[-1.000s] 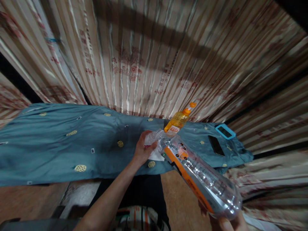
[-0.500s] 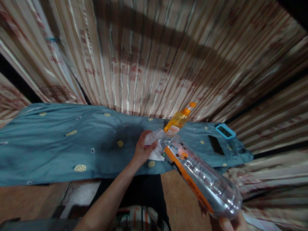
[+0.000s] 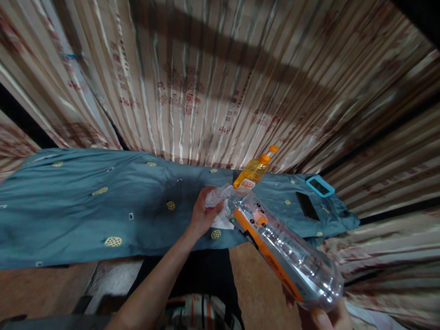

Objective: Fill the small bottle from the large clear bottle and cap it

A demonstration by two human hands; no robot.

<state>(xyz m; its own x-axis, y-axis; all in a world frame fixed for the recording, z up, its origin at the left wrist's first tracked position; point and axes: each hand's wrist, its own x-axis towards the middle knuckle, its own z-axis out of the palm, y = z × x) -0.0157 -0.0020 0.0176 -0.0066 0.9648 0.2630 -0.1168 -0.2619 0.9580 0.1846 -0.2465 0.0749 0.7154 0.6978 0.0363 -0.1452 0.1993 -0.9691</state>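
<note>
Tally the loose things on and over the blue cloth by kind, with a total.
Bottles: 2, a clear bottle and an orange bottle
Phones: 2, a black phone and a blue-cased phone
White wad in the left hand: 1
Total: 5

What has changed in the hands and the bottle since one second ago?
Almost nothing. The left hand keeps its grip at the neck of the clear bottle, and the right hand still holds its base. The orange bottle and two phones stay on the blue cloth.
</note>
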